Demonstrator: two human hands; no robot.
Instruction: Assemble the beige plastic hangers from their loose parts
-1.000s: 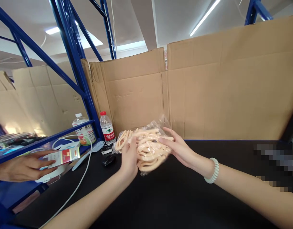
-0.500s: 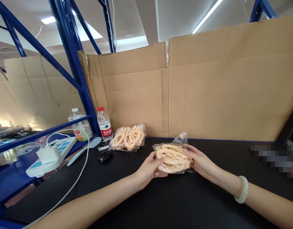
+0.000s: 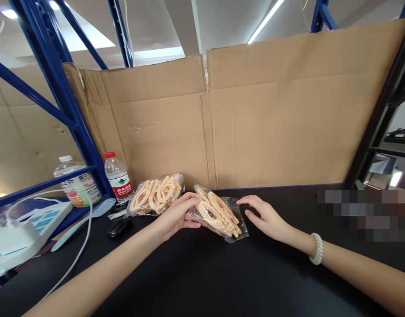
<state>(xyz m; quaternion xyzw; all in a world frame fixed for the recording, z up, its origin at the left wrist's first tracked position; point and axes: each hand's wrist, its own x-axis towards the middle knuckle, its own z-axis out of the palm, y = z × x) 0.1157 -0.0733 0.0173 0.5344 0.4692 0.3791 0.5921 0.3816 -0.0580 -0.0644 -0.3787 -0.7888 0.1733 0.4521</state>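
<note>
My left hand [image 3: 178, 215] grips the left end of a clear plastic bag [image 3: 217, 214] packed with cream-coloured, looped strips. The bag is tilted above the black table, its open-looking clear end pointing right. My right hand [image 3: 266, 218] is just right of the bag, thumb and fingers apart, holding nothing. A pale coiled band [image 3: 316, 248] circles my right wrist. Behind my left hand, a second bag of similar looped strips [image 3: 156, 193] lies against the cardboard.
To the left stand a water bottle with a red cap [image 3: 119, 178] and a larger bottle [image 3: 79, 182]. Near them are a black mouse [image 3: 119, 227], a light blue brush [image 3: 80, 223], a white power strip [image 3: 46, 218] and a cable. Cardboard [image 3: 156, 132] walls the back.
My right hand has let go of the bag and opened beside it. My left hand has turned the bag so it slants down to the right. The camera view has swung right.
</note>
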